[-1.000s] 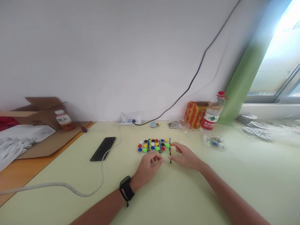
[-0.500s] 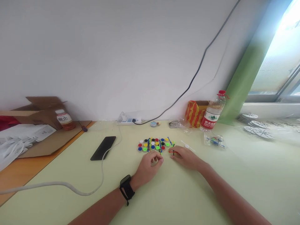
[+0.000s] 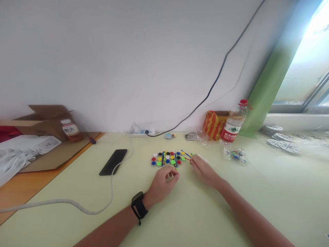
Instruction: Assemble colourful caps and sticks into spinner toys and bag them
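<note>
A grid of small coloured buttons [image 3: 168, 159] lies on the pale green table [image 3: 195, 209], with thin coloured sticks [image 3: 175, 160] laid across it. My left hand [image 3: 162, 184], a black watch on its wrist, rests just in front of the grid with fingers curled in a pinch; what it holds is too small to make out. My right hand [image 3: 203, 170] sits at the grid's right edge, fingers pinched on a thin red stick [image 3: 187, 159] that points toward the buttons.
A black phone [image 3: 113, 162] with a white cable [image 3: 77, 206] lies to the left. A power strip [image 3: 141, 132], a water bottle [image 3: 233, 125], a striped bag [image 3: 213, 125] and a small plastic bag of parts [image 3: 234, 154] stand behind. Cardboard and a juice bottle [image 3: 70, 130] are far left.
My right hand has swung the sticks it held from upright down and moved up toward the grid's right edge. The left hand has stayed put.
</note>
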Available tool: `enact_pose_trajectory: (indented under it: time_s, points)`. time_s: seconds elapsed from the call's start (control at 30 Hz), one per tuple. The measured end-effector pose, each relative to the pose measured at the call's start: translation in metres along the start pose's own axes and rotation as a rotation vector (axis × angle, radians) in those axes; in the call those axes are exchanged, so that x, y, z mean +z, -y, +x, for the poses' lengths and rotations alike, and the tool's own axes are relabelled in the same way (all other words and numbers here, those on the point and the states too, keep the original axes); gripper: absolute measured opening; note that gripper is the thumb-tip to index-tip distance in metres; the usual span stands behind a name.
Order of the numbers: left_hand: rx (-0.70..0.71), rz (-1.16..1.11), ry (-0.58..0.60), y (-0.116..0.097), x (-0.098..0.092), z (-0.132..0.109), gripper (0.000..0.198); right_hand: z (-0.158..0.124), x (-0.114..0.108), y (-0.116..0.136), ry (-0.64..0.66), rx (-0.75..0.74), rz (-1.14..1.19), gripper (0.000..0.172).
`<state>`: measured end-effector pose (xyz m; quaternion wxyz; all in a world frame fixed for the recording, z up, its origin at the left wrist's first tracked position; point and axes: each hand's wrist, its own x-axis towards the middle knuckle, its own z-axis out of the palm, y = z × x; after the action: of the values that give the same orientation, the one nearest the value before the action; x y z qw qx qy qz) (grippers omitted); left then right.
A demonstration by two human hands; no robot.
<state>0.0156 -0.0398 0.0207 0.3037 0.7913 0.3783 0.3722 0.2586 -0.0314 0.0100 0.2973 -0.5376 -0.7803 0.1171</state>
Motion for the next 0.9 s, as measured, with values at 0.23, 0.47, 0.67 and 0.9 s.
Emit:
enact_pose_trajectory:
  time_s: [0.23,0.47,0.67,0.9]
  points:
    - [0.019,-0.002,0.014,-0.001,0.0,0.0,0.01,0.003,0.021,0.0,-0.004,0.031,0.002,0.028]
    - [0.006,0.008,0.015,-0.003,-0.001,0.0,0.011,0.005,0.028,0.005,0.038,0.091,-0.082,0.022]
    - [0.011,0.003,0.018,-0.001,0.001,0.001,0.01,0.007,0.033,0.002,0.048,0.101,-0.13,0.025]
    - [0.026,-0.012,0.017,0.001,0.001,0.001,0.01,0.01,0.031,0.004,0.049,0.104,-0.139,0.022]
